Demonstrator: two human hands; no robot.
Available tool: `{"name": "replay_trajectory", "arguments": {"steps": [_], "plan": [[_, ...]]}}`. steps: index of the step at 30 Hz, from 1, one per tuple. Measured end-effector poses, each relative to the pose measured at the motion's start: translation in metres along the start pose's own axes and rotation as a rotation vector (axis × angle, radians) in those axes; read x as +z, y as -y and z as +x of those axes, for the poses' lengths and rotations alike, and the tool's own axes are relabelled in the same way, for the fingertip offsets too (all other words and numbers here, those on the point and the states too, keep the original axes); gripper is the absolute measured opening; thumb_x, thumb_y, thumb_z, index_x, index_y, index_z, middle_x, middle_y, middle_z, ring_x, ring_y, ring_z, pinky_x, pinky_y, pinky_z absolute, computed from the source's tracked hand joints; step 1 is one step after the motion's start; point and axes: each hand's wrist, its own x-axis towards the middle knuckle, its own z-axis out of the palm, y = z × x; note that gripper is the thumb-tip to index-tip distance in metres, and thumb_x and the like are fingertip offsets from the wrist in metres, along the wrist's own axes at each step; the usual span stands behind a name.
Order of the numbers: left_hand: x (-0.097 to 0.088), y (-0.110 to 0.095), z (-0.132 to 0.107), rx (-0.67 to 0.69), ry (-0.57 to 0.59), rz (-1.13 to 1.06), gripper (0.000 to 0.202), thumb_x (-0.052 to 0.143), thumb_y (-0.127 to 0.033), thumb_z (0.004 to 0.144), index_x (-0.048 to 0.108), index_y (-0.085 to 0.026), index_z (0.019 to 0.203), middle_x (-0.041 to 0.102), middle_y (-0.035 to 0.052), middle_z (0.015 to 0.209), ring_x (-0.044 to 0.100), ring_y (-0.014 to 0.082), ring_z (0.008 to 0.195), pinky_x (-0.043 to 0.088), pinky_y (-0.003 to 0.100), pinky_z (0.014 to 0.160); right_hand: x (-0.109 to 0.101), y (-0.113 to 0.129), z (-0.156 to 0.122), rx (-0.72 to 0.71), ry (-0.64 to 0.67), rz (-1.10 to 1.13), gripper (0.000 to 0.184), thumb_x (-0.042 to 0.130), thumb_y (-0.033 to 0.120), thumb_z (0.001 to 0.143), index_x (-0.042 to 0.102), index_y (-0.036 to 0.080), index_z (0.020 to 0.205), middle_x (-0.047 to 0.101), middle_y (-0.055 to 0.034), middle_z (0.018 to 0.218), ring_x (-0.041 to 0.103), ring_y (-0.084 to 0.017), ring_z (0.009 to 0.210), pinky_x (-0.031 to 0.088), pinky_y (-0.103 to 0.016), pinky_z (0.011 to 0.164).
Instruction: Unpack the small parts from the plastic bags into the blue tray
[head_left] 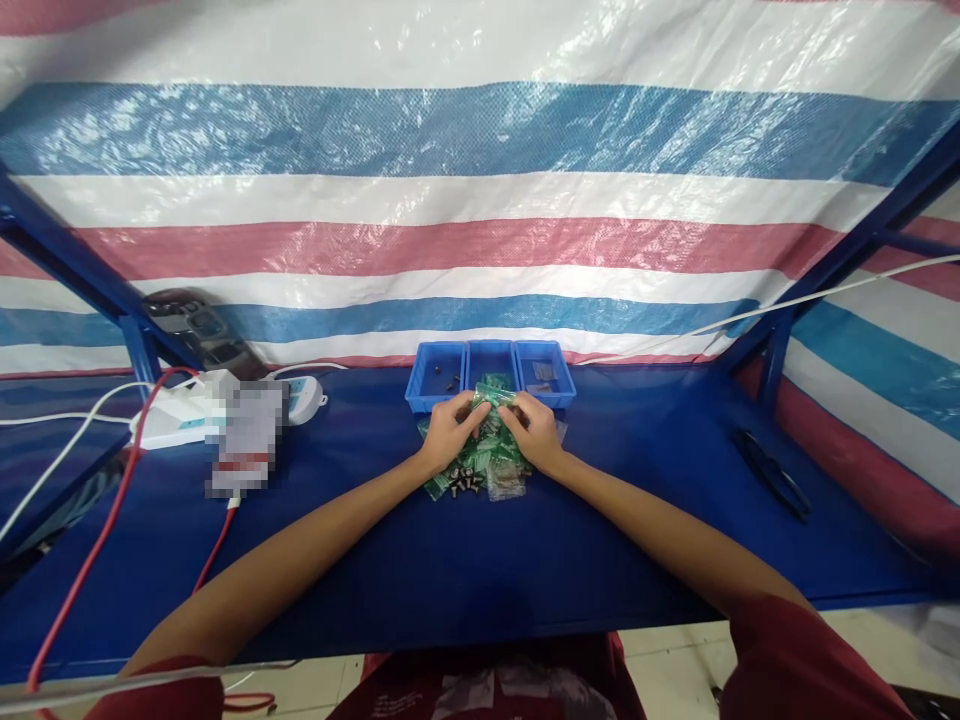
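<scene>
Both hands meet over a heap of small clear and green plastic bags on the blue table [465, 570]. My left hand [450, 432] and my right hand [535, 432] pinch opposite sides of a small green-tinted plastic bag [493, 394] between thumbs and fingers. Under and in front of them lie more green bags [480, 458], a clear bag [506, 483] and a cluster of small dark metal screws [466, 481]. Just beyond stand three joined blue bins: the left bin [433, 401] holds a few small dark parts, the middle one [489, 358] green bags, the right one [555, 398] clear packets.
At left are a white power strip [180, 425], a blurred-out device [251, 435] and a red cable [124, 500]. Dark glasses [771, 475] lie at the right. Blue metal posts [776, 365] and a striped plastic sheet [480, 245] bound the table.
</scene>
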Motion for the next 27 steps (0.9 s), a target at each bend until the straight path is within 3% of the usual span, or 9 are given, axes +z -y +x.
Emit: {"name": "replay_trajectory", "arguments": {"steps": [7, 27], "plan": [[-0.0026, -0.0020, -0.0014, 0.020, 0.014, 0.024, 0.025, 0.054, -0.038, 0.089, 0.060, -0.015, 0.081, 0.050, -0.0037, 0.048, 0.047, 0.0104, 0.044, 0.037, 0.022, 0.047, 0.0043, -0.0019, -0.0004, -0.003, 0.000, 0.021, 0.033, 0.044, 0.039, 0.093, 0.042, 0.021, 0.065, 0.038, 0.0024, 0.062, 0.041, -0.013, 0.055, 0.035, -0.027, 0.054], [-0.0035, 0.0005, -0.0011, -0.020, 0.010, 0.037, 0.024, 0.054, -0.037, 0.089, 0.060, -0.014, 0.084, 0.049, -0.0046, 0.048, 0.047, 0.0096, 0.044, 0.037, 0.020, 0.048, 0.0073, -0.0029, 0.0000, 0.000, 0.006, 0.035, 0.032, 0.044, 0.037, 0.093, 0.044, 0.020, 0.066, 0.039, 0.0022, 0.062, 0.041, -0.012, 0.055, 0.035, -0.026, 0.054]]}}
